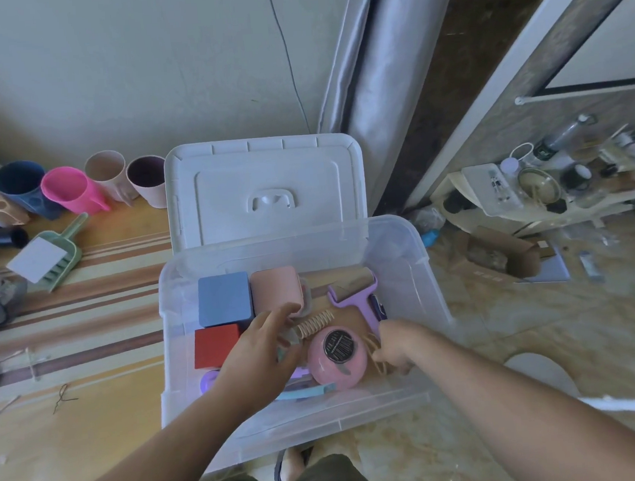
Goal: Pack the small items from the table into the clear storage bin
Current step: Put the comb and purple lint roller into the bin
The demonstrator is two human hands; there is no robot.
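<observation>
Clear storage bin (403, 257) front and centre, big and see-through, soft rounded corners, overhanging the right edge of the worktop (85, 279). White lid (267, 191) propped upright behind it, ribbed, moulded handle in the middle. Inside, packed close: blue box (224, 298) with a flat matte top, pink mug (276, 288) right beside it, red box (216, 345) just in front of the blue one, all square-shouldered. Purple lint roller (353, 288) lying toward the right wall. Round pink case (337, 357) with a black barcoded disc on top, glossy, near the front. Beige coiled hair clip (314, 324) between mug and case. Left hand (258, 351) down in the bin, fingers curled round something pale green, mostly hidden; grip clenched on it. Right hand (396, 345) low by the right wall, grip pinching thin beige loops, too blurred to name. On the worktop, striped yellow-brown cloth, and a row of plastic cups (64, 188) along the wall: peach, navy, hot pink, beige, plum. Green dustpan (52, 255) with a white card lying on it. Behind, plain pale wall and a grey curtain (383, 78); off right, mottled floor (539, 318) and a cluttered low shelf (530, 195).
</observation>
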